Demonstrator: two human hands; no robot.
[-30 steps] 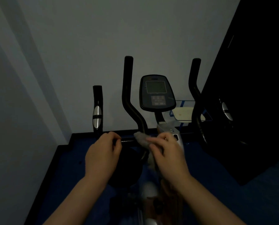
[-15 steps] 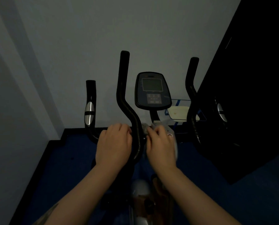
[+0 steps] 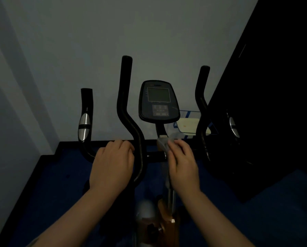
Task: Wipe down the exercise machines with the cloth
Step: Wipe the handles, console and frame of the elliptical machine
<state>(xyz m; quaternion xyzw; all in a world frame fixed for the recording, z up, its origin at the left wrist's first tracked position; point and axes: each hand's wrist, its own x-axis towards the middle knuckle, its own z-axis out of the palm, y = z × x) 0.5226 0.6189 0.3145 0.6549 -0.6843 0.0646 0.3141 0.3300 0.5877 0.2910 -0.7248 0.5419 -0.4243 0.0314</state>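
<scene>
A black exercise machine stands in front of me, its console point(image 3: 159, 102) between two tall curved arms point(image 3: 126, 104). My left hand point(image 3: 113, 164) grips the horizontal handlebar point(image 3: 155, 155) just left of the left curved arm. My right hand point(image 3: 183, 163) presses a small grey cloth point(image 3: 162, 143) against the central post under the console. Most of the cloth is hidden by my fingers. A short grip with a silver sensor point(image 3: 84, 125) rises at the far left.
A tall dark cabinet point(image 3: 274, 104) stands close on the right, hiding part of the machine's right grip. A clear plastic container point(image 3: 188, 124) sits behind the console by the wall. Blue floor point(image 3: 59, 184) runs to the walls on the left and behind.
My right hand has carried the cloth from the handlebar junction to the central post. My left hand has slid right along the bar, up to the curved arm.
</scene>
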